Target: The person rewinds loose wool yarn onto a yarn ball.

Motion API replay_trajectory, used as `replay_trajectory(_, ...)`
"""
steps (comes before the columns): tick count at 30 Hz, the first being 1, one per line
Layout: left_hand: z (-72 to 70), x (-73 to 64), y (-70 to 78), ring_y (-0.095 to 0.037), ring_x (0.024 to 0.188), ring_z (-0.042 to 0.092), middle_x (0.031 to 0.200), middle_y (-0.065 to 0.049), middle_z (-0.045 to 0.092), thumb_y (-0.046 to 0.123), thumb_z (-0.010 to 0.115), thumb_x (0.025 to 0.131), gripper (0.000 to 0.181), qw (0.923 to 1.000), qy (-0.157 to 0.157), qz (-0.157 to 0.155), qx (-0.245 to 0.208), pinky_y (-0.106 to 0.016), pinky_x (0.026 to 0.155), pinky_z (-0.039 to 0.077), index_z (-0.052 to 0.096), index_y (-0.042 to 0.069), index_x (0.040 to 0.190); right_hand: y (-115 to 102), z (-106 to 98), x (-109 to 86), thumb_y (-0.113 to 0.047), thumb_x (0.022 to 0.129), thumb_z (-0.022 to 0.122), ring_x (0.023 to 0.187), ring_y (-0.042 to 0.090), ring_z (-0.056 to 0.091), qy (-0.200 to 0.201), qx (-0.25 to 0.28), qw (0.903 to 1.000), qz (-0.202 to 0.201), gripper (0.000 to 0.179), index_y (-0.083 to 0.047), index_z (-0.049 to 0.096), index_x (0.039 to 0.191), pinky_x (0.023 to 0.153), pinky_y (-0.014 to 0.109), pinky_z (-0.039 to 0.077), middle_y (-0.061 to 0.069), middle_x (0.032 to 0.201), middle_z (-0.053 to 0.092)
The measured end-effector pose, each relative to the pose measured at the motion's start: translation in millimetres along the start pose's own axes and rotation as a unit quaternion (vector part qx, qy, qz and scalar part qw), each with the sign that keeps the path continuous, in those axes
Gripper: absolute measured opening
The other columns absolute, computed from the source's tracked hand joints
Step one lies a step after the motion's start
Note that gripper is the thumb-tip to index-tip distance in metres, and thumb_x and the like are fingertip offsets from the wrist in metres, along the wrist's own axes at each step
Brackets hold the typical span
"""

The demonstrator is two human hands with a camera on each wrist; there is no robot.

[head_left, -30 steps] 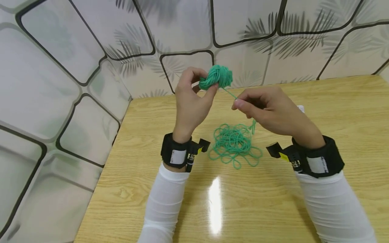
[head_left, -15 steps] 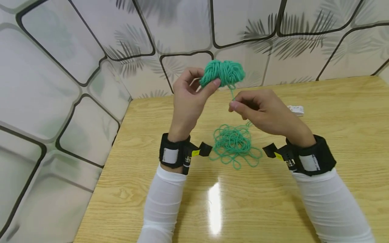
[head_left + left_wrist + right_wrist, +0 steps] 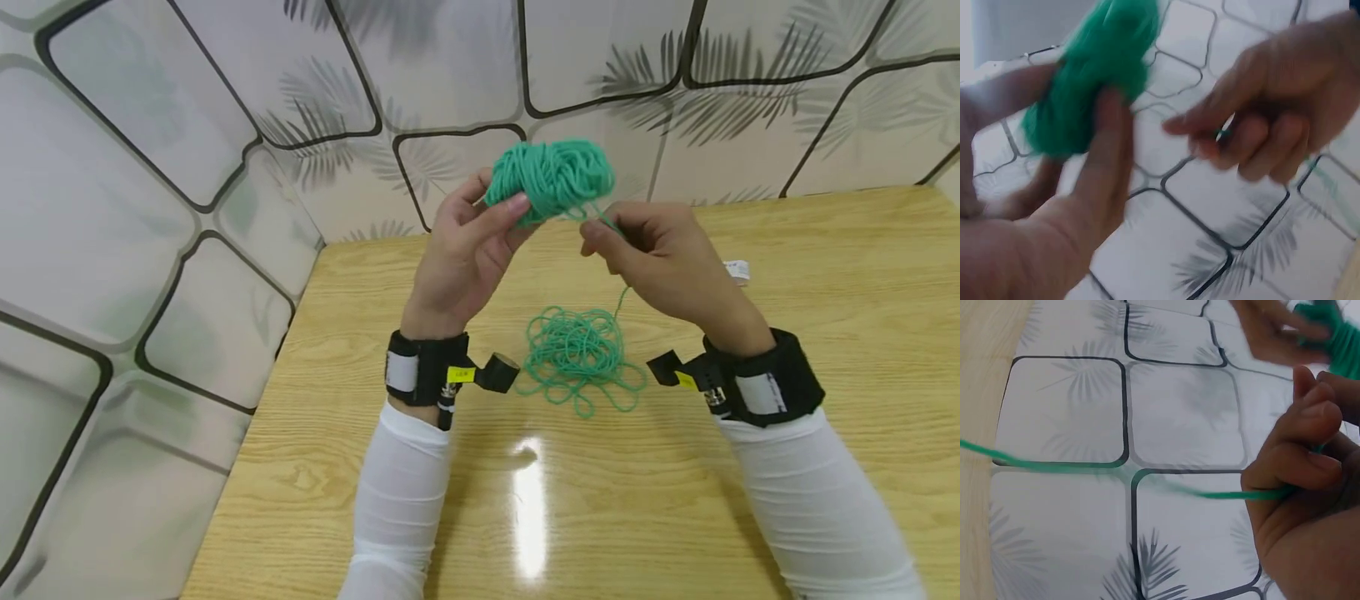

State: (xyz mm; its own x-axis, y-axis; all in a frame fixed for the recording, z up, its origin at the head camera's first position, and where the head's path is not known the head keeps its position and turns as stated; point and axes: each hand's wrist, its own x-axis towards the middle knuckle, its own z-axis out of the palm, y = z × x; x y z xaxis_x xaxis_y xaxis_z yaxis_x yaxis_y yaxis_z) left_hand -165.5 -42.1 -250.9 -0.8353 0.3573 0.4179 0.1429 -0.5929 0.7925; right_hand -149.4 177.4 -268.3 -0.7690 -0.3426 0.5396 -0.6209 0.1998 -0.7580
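A wound bundle of green yarn (image 3: 555, 175) is held up above the table by my left hand (image 3: 465, 258), thumb in front and fingers behind. To its right, my right hand (image 3: 660, 262) pinches the yarn strand between thumb and fingers, close to the bundle's lower right side. In the right wrist view the green strand (image 3: 1235, 495) runs out of the curled fingers toward the left. Below both hands a loose, tangled pile of the same yarn (image 3: 573, 350) lies on the table. The left wrist view shows the bundle (image 3: 1091, 81) blurred in my left hand.
The wooden table (image 3: 337, 500) reaches back to a patterned wall (image 3: 465, 75), with another wall at the left. A small white paper band or label (image 3: 738, 271) lies on the table behind my right hand, partly hidden.
My left hand has turned, swinging the bundle from end-on to broadside and slightly higher. The right hand shifted a little, still pinching the strand. The white label came into view behind it.
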Motion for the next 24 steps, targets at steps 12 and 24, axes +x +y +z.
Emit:
replay_trajectory(12,-15.1,-5.2,5.6,-0.021,0.087,0.064,0.097,-0.008,0.062,-0.004,0.068,0.091,0.014,0.9626,-0.113,-0.082,0.232,-0.034,0.084,0.056,0.063,0.0,0.104,-9.2,-6.9,-1.6,-0.009,0.103,0.06,0.05,0.013,0.039,0.056,-0.021,0.9982,-0.002,0.021,0.001,0.072,0.09,0.045,0.026,0.031,0.003,0.066,0.052)
replay_trajectory(24,4.6,-3.1,-2.2,-0.021,0.097,0.063,0.102,-0.01,0.06,-0.002,0.074,0.089,0.016,0.8837,0.055,0.061,0.461,-0.03,0.084,0.056,0.061,-0.002,0.098,-8.8,-2.2,-2.5,-0.008,0.105,0.056,0.05,0.015,0.038,-0.071,-0.033,0.9968,0.016,0.022,-0.008,0.073,0.092,0.044,0.03,0.03,0.003,0.067,0.051)
